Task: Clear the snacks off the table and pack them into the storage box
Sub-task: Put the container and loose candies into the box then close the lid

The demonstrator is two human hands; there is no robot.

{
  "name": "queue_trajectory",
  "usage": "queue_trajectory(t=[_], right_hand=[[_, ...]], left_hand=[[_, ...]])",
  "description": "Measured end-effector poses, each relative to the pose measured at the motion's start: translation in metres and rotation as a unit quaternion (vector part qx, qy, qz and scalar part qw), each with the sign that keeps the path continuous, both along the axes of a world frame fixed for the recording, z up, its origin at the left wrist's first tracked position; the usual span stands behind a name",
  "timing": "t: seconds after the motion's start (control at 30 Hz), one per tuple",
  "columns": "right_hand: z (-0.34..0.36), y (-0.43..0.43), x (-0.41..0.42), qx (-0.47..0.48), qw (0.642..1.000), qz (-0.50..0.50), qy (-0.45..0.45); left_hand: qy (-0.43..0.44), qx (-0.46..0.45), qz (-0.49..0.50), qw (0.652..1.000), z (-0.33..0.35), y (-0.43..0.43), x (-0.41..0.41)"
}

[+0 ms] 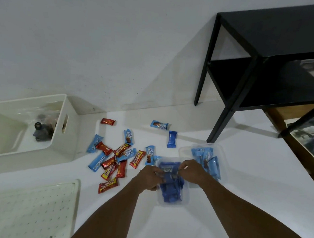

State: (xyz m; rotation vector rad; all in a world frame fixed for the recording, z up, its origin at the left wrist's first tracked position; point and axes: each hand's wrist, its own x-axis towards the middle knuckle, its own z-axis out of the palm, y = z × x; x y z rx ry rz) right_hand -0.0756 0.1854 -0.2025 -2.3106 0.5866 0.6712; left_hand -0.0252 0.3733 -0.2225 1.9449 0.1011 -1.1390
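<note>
A clear plastic box (185,200) near me holds several dark blue snack packs (170,192). My left hand (149,176) and my right hand (191,170) meet over its far end, both pinching one dark blue pack (169,169). Behind it to the right, a second clear box (184,150) holds light blue packs (207,159). Red snack bars (108,187) and light blue packs (97,160) lie scattered on the white table to the left. One dark blue pack (172,139) lies alone further back.
A large white storage bin (69,132) with dark items inside stands at the left against the wall. A white perforated lid (31,208) lies at the near left. A black side table (264,60) stands at the back right, over the table's edge.
</note>
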Motion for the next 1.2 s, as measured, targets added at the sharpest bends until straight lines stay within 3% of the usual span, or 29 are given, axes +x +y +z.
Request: queue_trajectory(t=[0.37,0.57,0.73,0.8,0.9,1.07,1.2], right_hand=[[0.02,-0.057,0.001,-0.019,0.977,-0.102,-0.189],[0.017,-0.11,-0.017,-0.038,0.978,-0.142,-0.145],[0.009,-0.13,-0.034,0.054,0.977,-0.157,-0.135],[0.009,-0.13,-0.043,0.12,0.968,-0.175,-0.134],[0.008,-0.125,-0.052,0.204,0.951,-0.202,-0.111],[0.013,-0.113,-0.051,0.214,0.947,-0.207,-0.124],[0.029,-0.091,-0.036,0.218,0.951,-0.178,-0.124]], left_hand=[[-0.098,-0.099,0.0,0.99,0.039,-0.053,0.017],[-0.19,-0.077,-0.09,0.975,0.024,-0.107,0.002],[-0.235,-0.059,-0.102,0.965,0.016,-0.128,-0.016],[-0.184,-0.075,-0.083,0.976,0.013,-0.125,-0.018],[0.017,-0.148,-0.046,0.988,0.016,-0.121,-0.023],[-0.04,-0.12,-0.076,0.989,0.017,-0.121,-0.02],[-0.035,-0.123,-0.064,0.99,0.029,-0.091,-0.004]])
